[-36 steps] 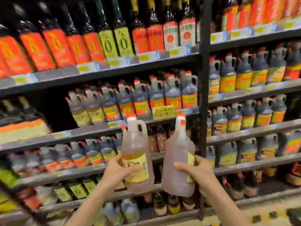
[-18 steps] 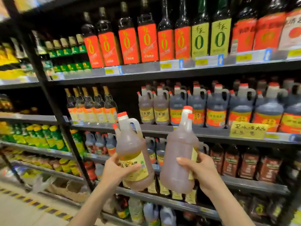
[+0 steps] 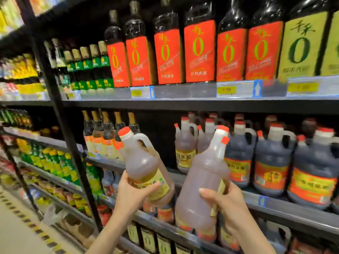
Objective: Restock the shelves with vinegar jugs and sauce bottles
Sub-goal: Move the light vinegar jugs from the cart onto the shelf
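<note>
My left hand point(image 3: 131, 194) grips the lower body of a pale amber vinegar jug point(image 3: 145, 162) with a red cap, a handle and a yellow label, tilted left. A second pale jug point(image 3: 201, 184) is held from its right side by my right hand point(image 3: 222, 202), its neck leaning right. Both jugs hover in front of the middle shelf point(image 3: 275, 208). Two matching pale jugs point(image 3: 185, 147) stand on that shelf just behind, with a dark gap to their left.
Dark vinegar jugs point(image 3: 271, 162) with orange labels fill the middle shelf on the right. Tall red-labelled sauce bottles point(image 3: 200, 52) line the shelf above. Slim bottles point(image 3: 102, 136) stand left of the gap. A black upright post point(image 3: 60, 116) divides the bays; the aisle floor point(image 3: 16, 233) lies lower left.
The view has swung left and closer to the shelves. Both jugs have risen toward the middle shelf and tilted apart, still held in the same hands.
</note>
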{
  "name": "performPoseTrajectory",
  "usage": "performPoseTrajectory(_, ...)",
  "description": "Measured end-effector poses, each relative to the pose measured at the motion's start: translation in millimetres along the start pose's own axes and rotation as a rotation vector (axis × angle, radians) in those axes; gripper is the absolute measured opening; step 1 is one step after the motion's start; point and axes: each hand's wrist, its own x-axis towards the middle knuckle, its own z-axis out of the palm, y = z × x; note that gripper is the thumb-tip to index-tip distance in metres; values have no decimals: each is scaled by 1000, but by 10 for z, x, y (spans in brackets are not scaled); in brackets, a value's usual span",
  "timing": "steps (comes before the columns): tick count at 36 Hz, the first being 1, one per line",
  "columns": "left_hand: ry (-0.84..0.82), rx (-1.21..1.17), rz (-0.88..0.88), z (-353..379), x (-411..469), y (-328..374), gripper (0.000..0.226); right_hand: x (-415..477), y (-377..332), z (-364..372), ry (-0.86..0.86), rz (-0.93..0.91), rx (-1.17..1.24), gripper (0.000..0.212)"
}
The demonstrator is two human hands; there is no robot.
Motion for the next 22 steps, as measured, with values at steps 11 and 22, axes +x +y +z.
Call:
performPoseTrajectory(11, 56, 22, 133, 209, 636, -73, 78, 548, -24, 90, 34, -38, 12, 116)
performPoseTrajectory(22, -99, 95, 232, 251, 1349, -330, 102, 803, 125, 348, 194, -95, -9, 130)
